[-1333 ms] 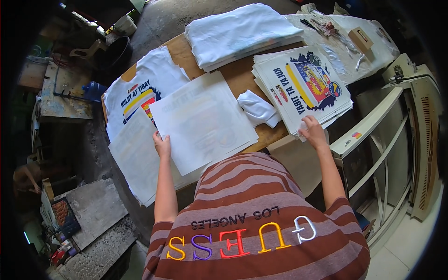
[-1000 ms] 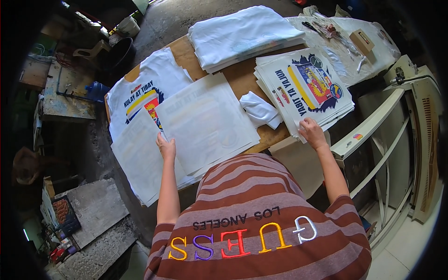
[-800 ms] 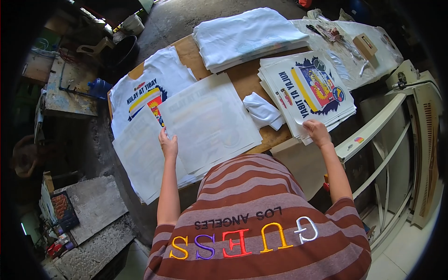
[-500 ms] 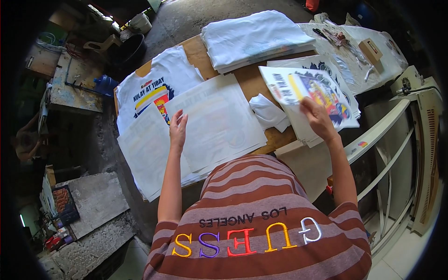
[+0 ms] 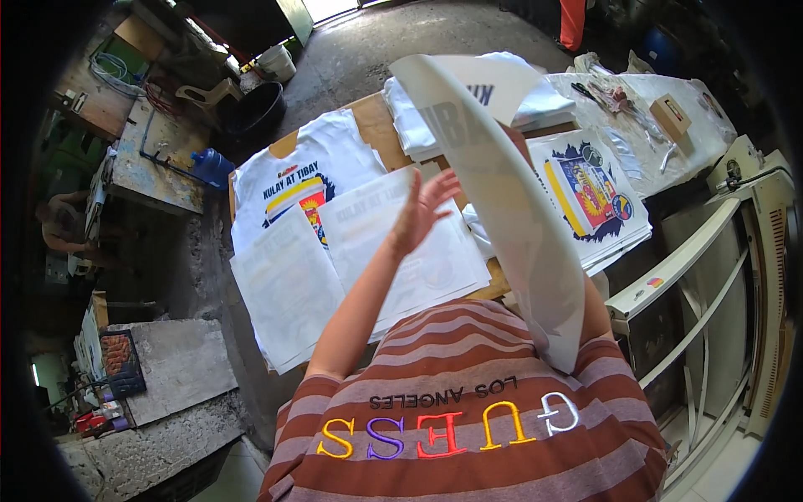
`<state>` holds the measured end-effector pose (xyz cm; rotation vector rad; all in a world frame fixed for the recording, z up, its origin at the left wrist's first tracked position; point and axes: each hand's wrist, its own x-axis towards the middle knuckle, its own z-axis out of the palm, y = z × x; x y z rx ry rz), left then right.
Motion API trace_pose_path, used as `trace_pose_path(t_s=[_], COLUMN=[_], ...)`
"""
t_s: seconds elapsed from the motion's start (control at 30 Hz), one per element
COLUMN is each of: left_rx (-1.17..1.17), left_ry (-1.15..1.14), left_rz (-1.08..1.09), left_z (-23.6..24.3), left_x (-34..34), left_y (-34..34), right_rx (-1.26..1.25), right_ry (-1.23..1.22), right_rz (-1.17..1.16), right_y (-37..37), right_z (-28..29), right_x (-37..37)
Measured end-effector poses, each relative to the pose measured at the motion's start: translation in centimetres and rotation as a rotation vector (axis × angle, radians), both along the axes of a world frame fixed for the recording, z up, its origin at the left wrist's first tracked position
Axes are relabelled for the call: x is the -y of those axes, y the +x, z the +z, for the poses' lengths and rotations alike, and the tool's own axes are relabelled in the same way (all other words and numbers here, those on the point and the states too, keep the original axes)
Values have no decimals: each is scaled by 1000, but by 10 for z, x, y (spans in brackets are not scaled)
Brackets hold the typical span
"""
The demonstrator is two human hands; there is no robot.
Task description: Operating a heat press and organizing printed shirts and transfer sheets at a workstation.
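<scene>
A large printed transfer sheet [image 5: 523, 234] curls upright in front of me, its pale back towards me and lettering showing through. My right hand [image 5: 519, 146] is gripping it, mostly hidden behind the paper. My left hand [image 5: 425, 207] is raised just left of the sheet, fingers spread, holding nothing. Below it, pale sheets [image 5: 381, 263] lie face down, their print faintly visible through the back. Another pale sheet [image 5: 288, 280] partly covers a white T-shirt [image 5: 293, 163] with colourful print. To the right rests a stack of printed sheets [image 5: 590, 197], colourful side up.
A pile of folded white shirts [image 5: 401, 117] stands at the back of the brown table. Beyond the sheet stack, a cloth-covered surface [image 5: 636, 88] bears scissors and a small cardboard box [image 5: 669, 117]. A cream metal machine [image 5: 744, 217] flanks the right side. Another person [image 5: 67, 222] is at far left.
My right hand has lifted the printed sheet off the right stack and swung it leftward, turning its back to me. My left hand has risen and moved right towards it.
</scene>
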<state>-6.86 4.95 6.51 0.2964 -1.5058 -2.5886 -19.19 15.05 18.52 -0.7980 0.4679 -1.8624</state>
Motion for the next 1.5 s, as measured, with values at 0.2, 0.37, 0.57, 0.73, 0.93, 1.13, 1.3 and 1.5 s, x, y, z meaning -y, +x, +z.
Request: trace_pose_path(t_s=[0.2,0.37,0.57,0.73,0.93,1.13,1.3,1.5], left_rx=[-101,-134,-163,-436,-344,72,445,628], left_ry=[276,482,560,304,489,256,142,99], left_rz=[-157,-142,-203,-160,353,848,1267,1449], left_z=[-3,1,5,-9,-62,-63,-111,-183], left_x=[-60,-65,-66,-59,0,42,28,-12], left_y=[-9,-9,-30,-16,90,187,229,229], right_rx=[-52,-81,-98,-111,-137,376,51,-904], right_ry=[52,111,167,201,258,463,943,1420], right_rz=[-110,-201,-221,-199,-235,-39,-272,-339], right_y=[8,9,12,-7,1,-53,-22,16], right_z=[9,8,3,-5,-11,-118,-177,-271], right_x=[18,6,11,22,38,30,-8,-65])
